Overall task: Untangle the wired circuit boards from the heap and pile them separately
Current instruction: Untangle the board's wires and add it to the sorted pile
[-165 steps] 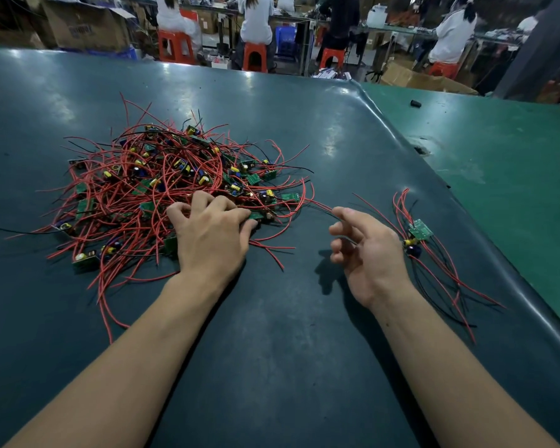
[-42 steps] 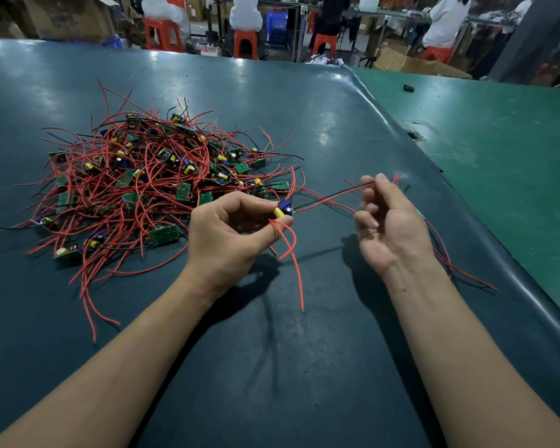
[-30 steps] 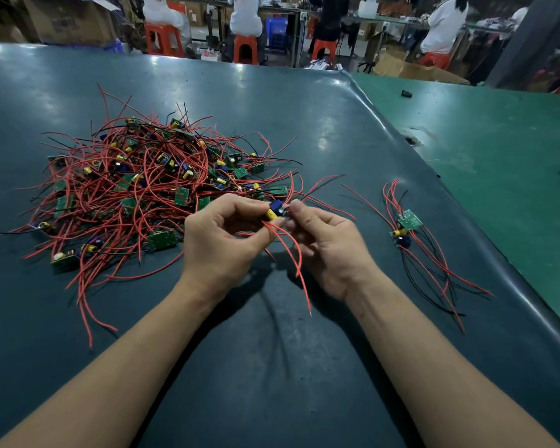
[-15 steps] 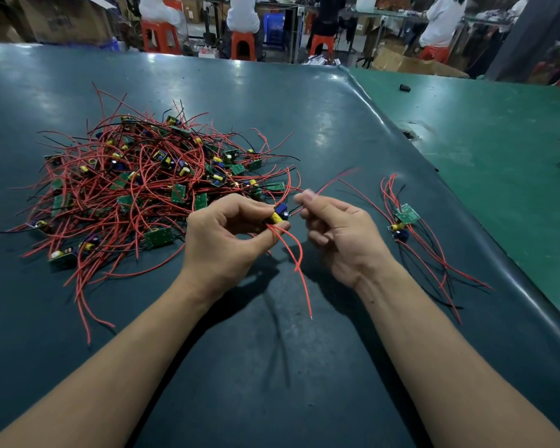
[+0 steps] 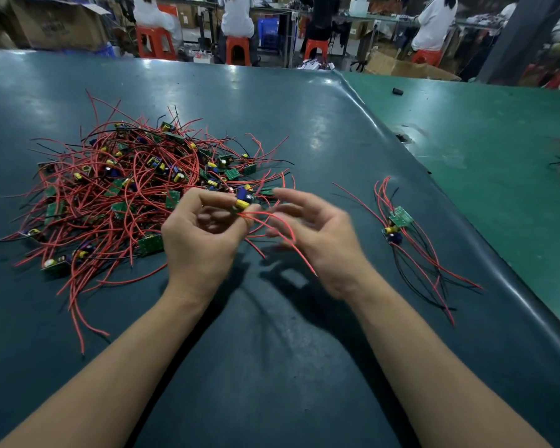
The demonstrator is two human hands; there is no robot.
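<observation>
We saw one wired circuit board (image 5: 243, 199), with a blue and a yellow part on it, pinched between the thumb and curled fingers of the left hand (image 5: 201, 236), lifted off the bench (image 5: 272, 367). Several of its red wires (image 5: 280, 236) trailed out from that pinch toward the person, across the front of the right hand (image 5: 317, 237). The right hand was just beside the left, its fingers spread and loosely bent and blurred; we could not tell whether any of them had hold of a wire. Beyond and to the left of the left hand lay the heap (image 5: 126, 189), a wide tangle of red and black wires with small green boards among them, its near edge reaching the left hand's knuckles. To the right of the right hand, well apart from the heap, we saw the separate pile (image 5: 398, 224): a green board and another with yellow and blue parts, their red and black wires running toward the person. Further right a lighter green surface (image 5: 498, 156) adjoined the bench. Beyond both, people sat on orange stools (image 5: 238, 50) at other benches, and cardboard boxes (image 5: 59, 24) stood far off to the left.
</observation>
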